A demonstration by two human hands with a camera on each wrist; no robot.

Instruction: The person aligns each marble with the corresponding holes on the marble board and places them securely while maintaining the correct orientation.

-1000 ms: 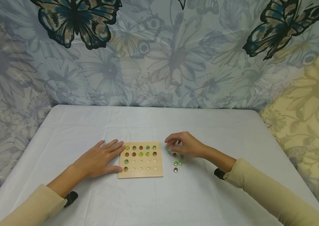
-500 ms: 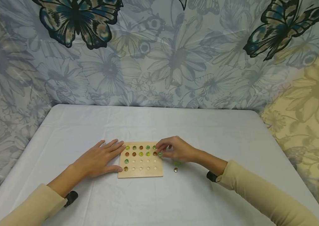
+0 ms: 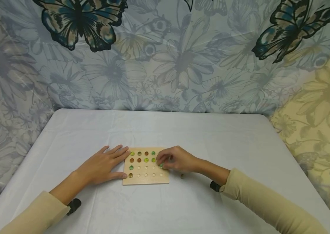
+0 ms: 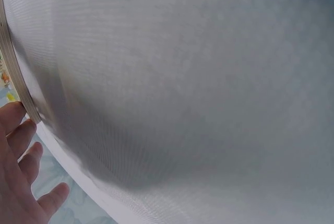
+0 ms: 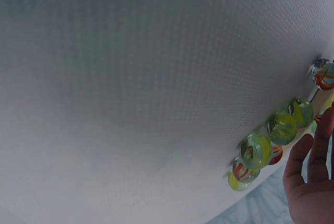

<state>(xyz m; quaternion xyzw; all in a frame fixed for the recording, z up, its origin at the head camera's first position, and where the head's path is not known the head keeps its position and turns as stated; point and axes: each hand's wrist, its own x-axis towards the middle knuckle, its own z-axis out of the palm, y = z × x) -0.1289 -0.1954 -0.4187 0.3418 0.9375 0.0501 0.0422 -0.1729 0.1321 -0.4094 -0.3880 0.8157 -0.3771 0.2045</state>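
Observation:
A flat wooden board (image 3: 149, 180) with rows of round hollows lies on the table, glass marbles filling its two far rows and the left end of the nearer ones. My left hand (image 3: 101, 165) rests at the board's left edge, fingers spread and fairly straight; the left wrist view shows its fingers (image 4: 31, 164) against the board's side. Over the right part of the board, my right hand (image 3: 179, 160) pinches a green marble (image 3: 161, 165) at the right end of the third row. That hand hides the right ends of the far rows.
Loose marbles (image 5: 255, 151), green, yellow and red, lie on the white cloth right of the board, mostly hidden by the right hand in the head view. One brownish marble (image 3: 182, 176) shows below the wrist. A patterned fabric backdrop (image 3: 165, 65) stands behind the table.
My right hand has carried the green marble left from the loose marbles onto the board, then nearer to the third row's right end. My left hand has stayed in place.

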